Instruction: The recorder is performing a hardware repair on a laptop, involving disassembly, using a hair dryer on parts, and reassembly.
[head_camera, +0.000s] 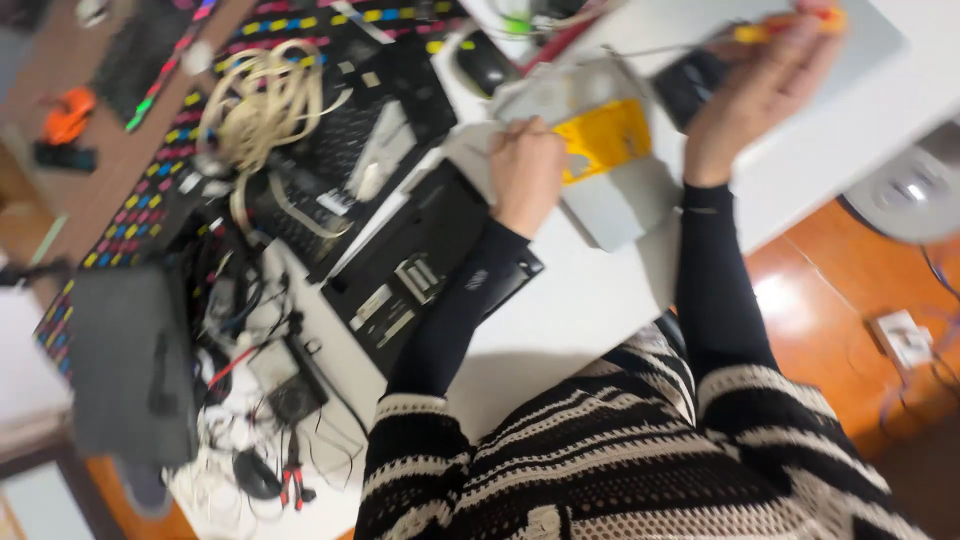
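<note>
My left hand (527, 170) rests with curled fingers on a grey flat metal part (610, 205) that carries a yellow patch (605, 138). My right hand (765, 85) is closed around a screwdriver with a yellow and orange handle (790, 25), whose thin shaft points left over the grey part. Both arms wear black sleeves under a striped knit top. The picture is blurred by motion.
An opened black laptop base (430, 270) lies left of my left arm on the white table (590, 300). Farther left are a bundle of cream cable (260, 105), a grey pouch (130, 360), tangled wires and red-handled pliers (293, 480). A black mouse (485, 62) sits at the top.
</note>
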